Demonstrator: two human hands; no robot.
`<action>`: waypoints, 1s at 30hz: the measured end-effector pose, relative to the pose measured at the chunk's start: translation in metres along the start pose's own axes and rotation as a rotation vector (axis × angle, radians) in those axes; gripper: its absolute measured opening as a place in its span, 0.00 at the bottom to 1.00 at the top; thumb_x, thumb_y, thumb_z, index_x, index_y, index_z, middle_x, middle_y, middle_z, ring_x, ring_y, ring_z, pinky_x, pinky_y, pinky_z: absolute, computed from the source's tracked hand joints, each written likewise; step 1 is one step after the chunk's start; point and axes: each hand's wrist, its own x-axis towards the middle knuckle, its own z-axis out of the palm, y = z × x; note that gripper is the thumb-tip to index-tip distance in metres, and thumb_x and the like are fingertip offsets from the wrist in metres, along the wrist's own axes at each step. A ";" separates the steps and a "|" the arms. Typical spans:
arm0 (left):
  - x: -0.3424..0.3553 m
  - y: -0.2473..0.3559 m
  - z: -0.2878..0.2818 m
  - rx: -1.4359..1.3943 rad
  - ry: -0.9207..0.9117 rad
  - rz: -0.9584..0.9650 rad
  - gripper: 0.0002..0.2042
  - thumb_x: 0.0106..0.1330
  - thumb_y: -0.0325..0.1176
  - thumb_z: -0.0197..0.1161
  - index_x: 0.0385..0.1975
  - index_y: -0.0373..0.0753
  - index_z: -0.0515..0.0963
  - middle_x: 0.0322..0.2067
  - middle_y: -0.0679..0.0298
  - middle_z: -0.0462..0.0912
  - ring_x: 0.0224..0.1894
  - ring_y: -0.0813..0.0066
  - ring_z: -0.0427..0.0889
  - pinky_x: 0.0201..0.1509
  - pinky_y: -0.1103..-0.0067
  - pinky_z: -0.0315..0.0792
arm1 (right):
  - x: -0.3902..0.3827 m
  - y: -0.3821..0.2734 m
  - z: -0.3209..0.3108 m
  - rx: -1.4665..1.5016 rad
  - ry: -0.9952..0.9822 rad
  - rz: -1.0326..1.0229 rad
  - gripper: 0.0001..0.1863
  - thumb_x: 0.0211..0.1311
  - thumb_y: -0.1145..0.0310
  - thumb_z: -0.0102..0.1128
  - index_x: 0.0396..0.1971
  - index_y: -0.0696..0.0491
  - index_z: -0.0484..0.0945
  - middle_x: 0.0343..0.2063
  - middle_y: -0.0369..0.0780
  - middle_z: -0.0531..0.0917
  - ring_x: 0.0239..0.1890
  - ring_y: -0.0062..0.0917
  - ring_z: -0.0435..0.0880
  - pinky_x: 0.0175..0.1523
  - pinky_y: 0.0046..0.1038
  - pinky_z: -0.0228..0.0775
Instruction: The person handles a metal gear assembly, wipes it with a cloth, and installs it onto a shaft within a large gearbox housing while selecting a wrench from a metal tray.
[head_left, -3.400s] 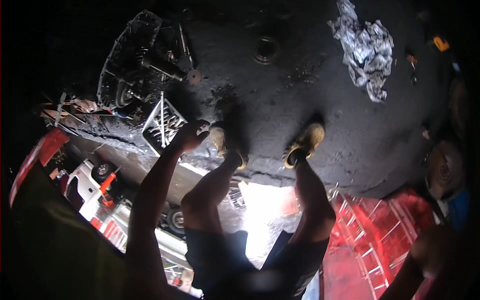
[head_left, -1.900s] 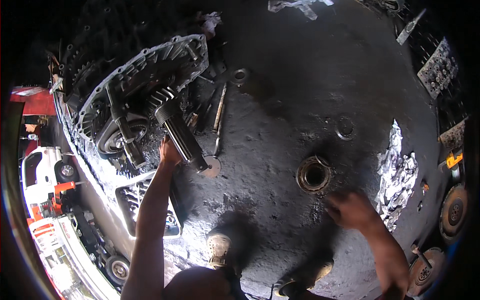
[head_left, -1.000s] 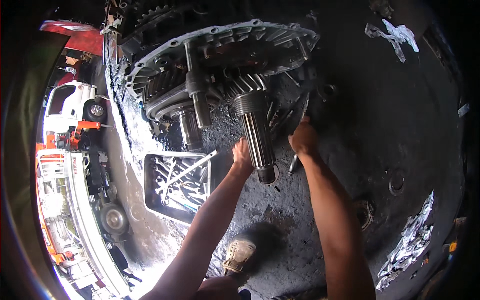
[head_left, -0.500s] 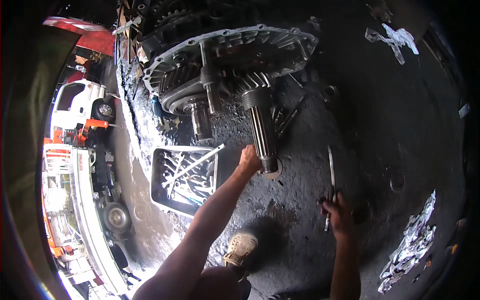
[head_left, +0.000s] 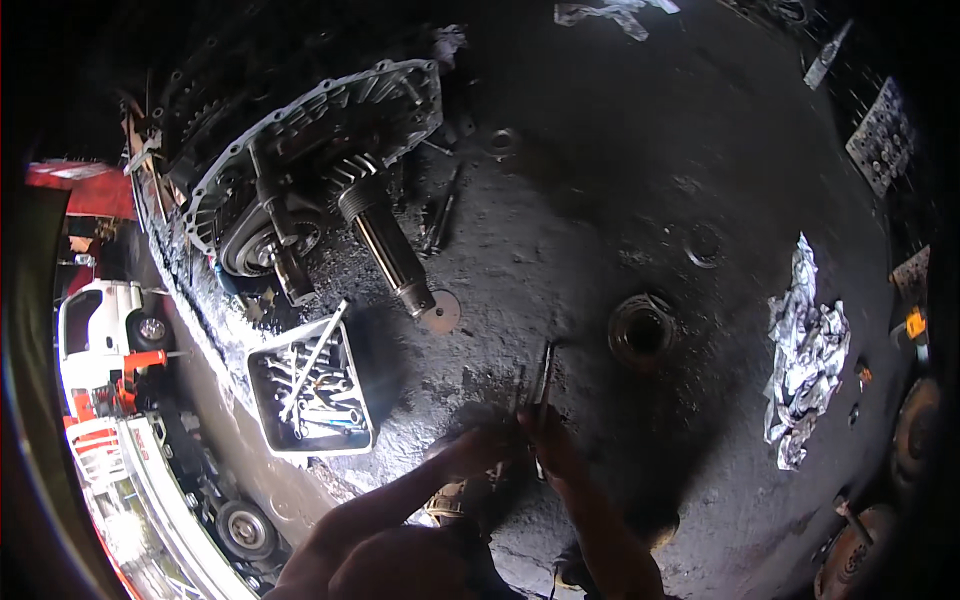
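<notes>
My right hand (head_left: 548, 440) is closed around a long thin metal bar (head_left: 545, 375), which points away from me over the dark floor. Close beside it is my left hand (head_left: 482, 450), dim and smeared, so its fingers do not show clearly. Ahead and to the left, a splined gear shaft (head_left: 390, 245) sticks out of an opened gearbox housing (head_left: 290, 115) with gears inside. At the shaft's near end lies a flat round disc (head_left: 441, 313) with a small hole. Both hands are apart from the shaft.
A tray (head_left: 372, 425) of wrenches stands left of my hands. A ring-shaped part (head_left: 642, 332) lies to the right, with crumpled silvery sheeting (head_left: 800, 360) beyond. A white truck (head_left: 100, 325) is at far left. My shoe (head_left: 447, 500) is below my left hand.
My left hand has left the end of the splined shaft and come over beside my right hand, which still holds the bar. My view has swung to the right.
</notes>
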 end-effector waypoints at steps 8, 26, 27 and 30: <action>0.065 0.152 -0.028 0.910 -0.195 0.049 0.12 0.61 0.42 0.61 0.37 0.42 0.78 0.30 0.59 0.82 0.35 0.60 0.82 0.41 0.67 0.75 | -0.013 0.007 -0.075 -0.077 -0.075 -0.022 0.10 0.64 0.61 0.56 0.36 0.53 0.76 0.27 0.40 0.81 0.30 0.29 0.80 0.38 0.32 0.71; 0.243 0.133 -0.189 1.289 1.113 -0.222 0.23 0.69 0.39 0.42 0.61 0.37 0.66 0.53 0.51 0.75 0.57 0.51 0.67 0.60 0.50 0.53 | -0.054 -0.003 -0.072 0.040 -0.327 0.359 0.15 0.58 0.65 0.65 0.41 0.55 0.73 0.25 0.33 0.79 0.30 0.17 0.76 0.38 0.26 0.70; 0.243 0.134 -0.188 1.253 1.144 -0.237 0.23 0.69 0.39 0.41 0.61 0.37 0.65 0.52 0.52 0.75 0.57 0.51 0.67 0.60 0.51 0.54 | -0.054 -0.007 -0.074 0.026 -0.377 0.360 0.15 0.57 0.66 0.65 0.41 0.55 0.73 0.25 0.33 0.78 0.30 0.17 0.76 0.38 0.26 0.70; 0.242 0.142 -0.188 1.152 1.055 -0.358 0.24 0.68 0.41 0.44 0.62 0.37 0.65 0.54 0.51 0.73 0.58 0.52 0.67 0.59 0.52 0.56 | -0.057 -0.023 -0.072 0.111 -0.283 0.441 0.17 0.57 0.65 0.66 0.42 0.55 0.72 0.27 0.33 0.79 0.32 0.17 0.76 0.39 0.25 0.70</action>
